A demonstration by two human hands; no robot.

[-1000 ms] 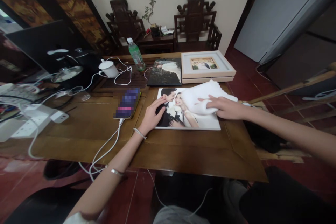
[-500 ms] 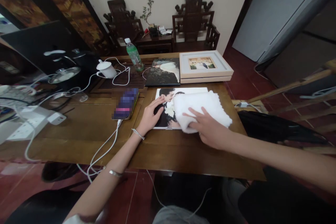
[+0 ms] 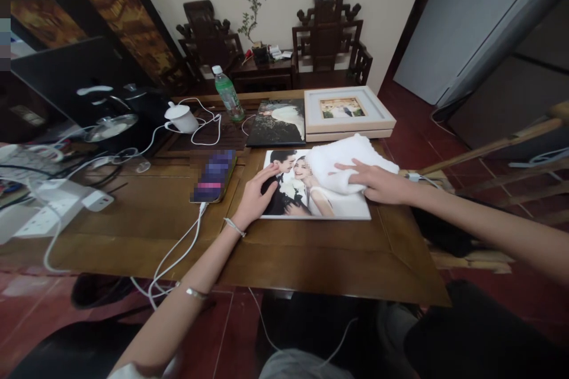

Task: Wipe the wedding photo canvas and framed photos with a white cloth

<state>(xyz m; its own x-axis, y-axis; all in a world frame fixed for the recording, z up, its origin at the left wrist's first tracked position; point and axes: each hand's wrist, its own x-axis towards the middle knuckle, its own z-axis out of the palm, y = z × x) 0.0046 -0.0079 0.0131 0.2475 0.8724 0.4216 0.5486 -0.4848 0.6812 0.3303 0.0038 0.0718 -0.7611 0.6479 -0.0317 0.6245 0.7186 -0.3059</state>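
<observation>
L hand [image 3: 256, 198] flat, fingers spread, pinning photo print [image 3: 311, 201] left edge | R hand [image 3: 377, 183] fingers apart, pressing white cloth [image 3: 342, 166] on print's far-right corner | wipe looks partway; near part uncovered | print just right of phone [image 3: 213, 176]

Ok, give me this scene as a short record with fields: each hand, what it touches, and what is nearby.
left hand: flat on left edge of glossy wedding photo panel
right hand: pressing folded white towel onto panel's far right part
surface: brown wooden table
nearby: phone on white cable, white-framed picture, green plastic bottle
</observation>
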